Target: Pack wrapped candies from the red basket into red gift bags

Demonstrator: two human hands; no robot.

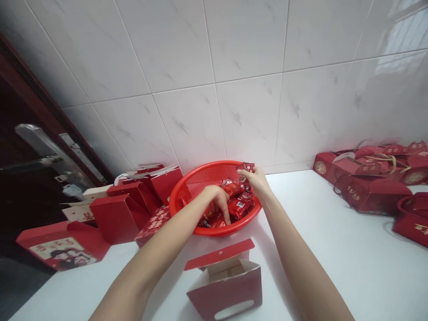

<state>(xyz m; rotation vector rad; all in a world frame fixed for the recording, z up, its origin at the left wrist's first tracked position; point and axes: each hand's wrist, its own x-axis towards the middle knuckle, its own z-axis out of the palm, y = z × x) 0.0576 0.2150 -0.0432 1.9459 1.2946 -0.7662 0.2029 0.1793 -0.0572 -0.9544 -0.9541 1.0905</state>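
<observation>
A red plastic basket [187, 177] holds several red wrapped packets [238, 207]. My left hand [219, 200] reaches down into the basket, its fingers among the packets; the fingertips are partly hidden, so its hold cannot be made out. At the basket's right rim, my right hand [256, 178] is closed on a dark red packet [246, 167]. Between my forearms, in front of the basket, stands a dark red box [227, 290] with its top open and its inside bare.
Several red boxes [112, 218] stand at the left, one with a picture of people. More dark red boxes [371, 191], some with cord handles, sit at the right. A tiled wall [250, 116] rises behind the white table [321, 232].
</observation>
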